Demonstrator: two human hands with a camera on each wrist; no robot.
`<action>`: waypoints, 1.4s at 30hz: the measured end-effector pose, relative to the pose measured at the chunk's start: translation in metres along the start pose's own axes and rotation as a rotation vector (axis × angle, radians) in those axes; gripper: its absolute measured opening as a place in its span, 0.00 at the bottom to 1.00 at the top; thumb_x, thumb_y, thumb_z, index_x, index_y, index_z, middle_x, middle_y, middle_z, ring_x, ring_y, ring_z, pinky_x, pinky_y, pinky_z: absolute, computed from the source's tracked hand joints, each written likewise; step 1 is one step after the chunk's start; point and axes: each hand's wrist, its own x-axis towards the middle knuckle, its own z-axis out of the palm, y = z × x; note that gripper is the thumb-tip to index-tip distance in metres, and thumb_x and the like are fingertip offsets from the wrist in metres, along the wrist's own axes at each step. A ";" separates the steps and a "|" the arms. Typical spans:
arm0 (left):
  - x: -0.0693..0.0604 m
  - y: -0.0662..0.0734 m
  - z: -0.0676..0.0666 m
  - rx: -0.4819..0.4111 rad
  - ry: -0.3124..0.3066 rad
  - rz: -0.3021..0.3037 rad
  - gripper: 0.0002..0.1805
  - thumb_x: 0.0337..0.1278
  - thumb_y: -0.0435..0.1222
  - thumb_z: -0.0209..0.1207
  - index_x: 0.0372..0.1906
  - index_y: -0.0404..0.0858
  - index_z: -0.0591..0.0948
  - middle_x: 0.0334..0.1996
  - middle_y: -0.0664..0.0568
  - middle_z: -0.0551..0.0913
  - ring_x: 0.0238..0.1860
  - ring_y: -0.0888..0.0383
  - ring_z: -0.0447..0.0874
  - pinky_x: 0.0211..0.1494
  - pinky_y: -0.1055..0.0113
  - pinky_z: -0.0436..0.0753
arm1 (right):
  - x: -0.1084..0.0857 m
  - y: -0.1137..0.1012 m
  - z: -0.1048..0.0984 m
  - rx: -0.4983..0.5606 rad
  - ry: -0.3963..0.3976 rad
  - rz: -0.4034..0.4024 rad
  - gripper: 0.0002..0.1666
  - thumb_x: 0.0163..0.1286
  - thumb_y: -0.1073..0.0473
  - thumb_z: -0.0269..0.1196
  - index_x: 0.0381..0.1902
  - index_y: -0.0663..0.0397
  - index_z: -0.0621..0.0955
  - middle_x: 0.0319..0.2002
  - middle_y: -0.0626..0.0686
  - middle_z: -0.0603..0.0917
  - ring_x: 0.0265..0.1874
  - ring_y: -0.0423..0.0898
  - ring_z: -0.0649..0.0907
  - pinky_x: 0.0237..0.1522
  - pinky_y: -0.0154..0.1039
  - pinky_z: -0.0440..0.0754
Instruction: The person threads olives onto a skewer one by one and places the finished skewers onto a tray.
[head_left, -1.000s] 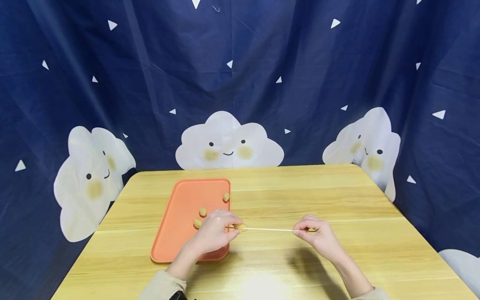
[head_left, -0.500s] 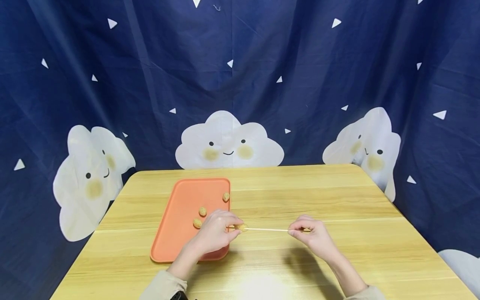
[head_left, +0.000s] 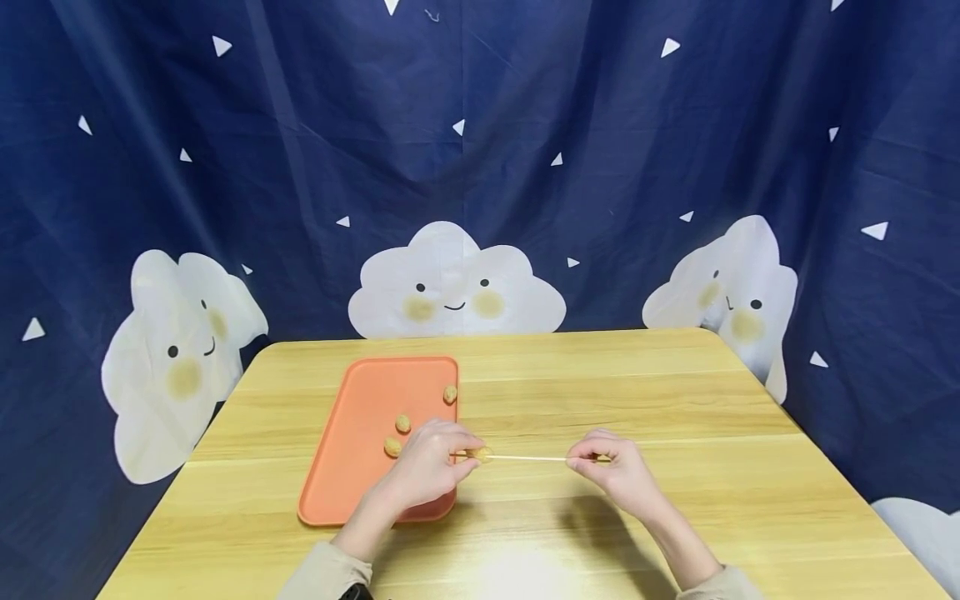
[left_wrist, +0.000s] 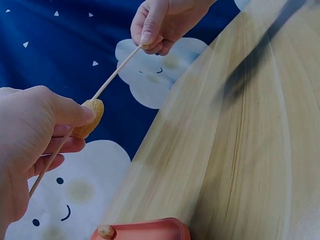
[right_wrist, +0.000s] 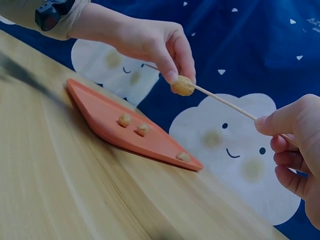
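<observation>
My left hand point(head_left: 431, 463) pinches a golden-brown, rounded food piece point(left_wrist: 91, 118), its exact kind unclear, between thumb and fingers. A thin wooden skewer point(head_left: 528, 457) runs through that piece, and its far end comes out beneath the left palm in the left wrist view. On the right, my right hand point(head_left: 618, 477) pinches the skewer between thumb and forefinger, with the other fingers curled under. Both hands hold it nearly level above the table. Beneath the left hand lies an orange tray point(head_left: 360, 417) bearing several similar pieces, including one point(head_left: 402, 423) near its middle.
The wooden table point(head_left: 637, 392) extends to the right of the tray and behind the hands. A dark blue curtain point(head_left: 517, 167) with white clouds hangs past its back edge. One food piece point(head_left: 450, 394) sits against the tray's right rim.
My right hand has moved left toward the left hand, and the stretch of skewer between them is shorter. The left hand and its food piece stay nearly in place.
</observation>
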 end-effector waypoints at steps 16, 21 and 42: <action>0.002 0.006 0.003 0.033 -0.052 -0.042 0.10 0.47 0.37 0.67 0.38 0.42 0.87 0.36 0.56 0.85 0.42 0.59 0.80 0.47 0.61 0.75 | 0.003 -0.002 0.010 0.012 -0.004 -0.011 0.05 0.57 0.64 0.66 0.26 0.48 0.84 0.25 0.46 0.79 0.28 0.41 0.74 0.32 0.36 0.73; 0.003 0.009 0.005 0.064 -0.059 -0.007 0.10 0.46 0.37 0.67 0.37 0.43 0.87 0.35 0.58 0.85 0.40 0.60 0.80 0.45 0.63 0.75 | 0.003 -0.002 0.015 0.018 -0.023 -0.004 0.04 0.58 0.63 0.66 0.27 0.48 0.84 0.24 0.45 0.78 0.28 0.41 0.74 0.33 0.36 0.72; 0.004 0.018 0.016 0.059 -0.090 0.024 0.08 0.45 0.37 0.67 0.35 0.45 0.87 0.32 0.62 0.84 0.37 0.64 0.80 0.44 0.65 0.74 | 0.002 -0.025 0.026 -0.019 -0.035 -0.033 0.07 0.55 0.71 0.65 0.26 0.54 0.84 0.22 0.49 0.77 0.27 0.39 0.73 0.31 0.35 0.72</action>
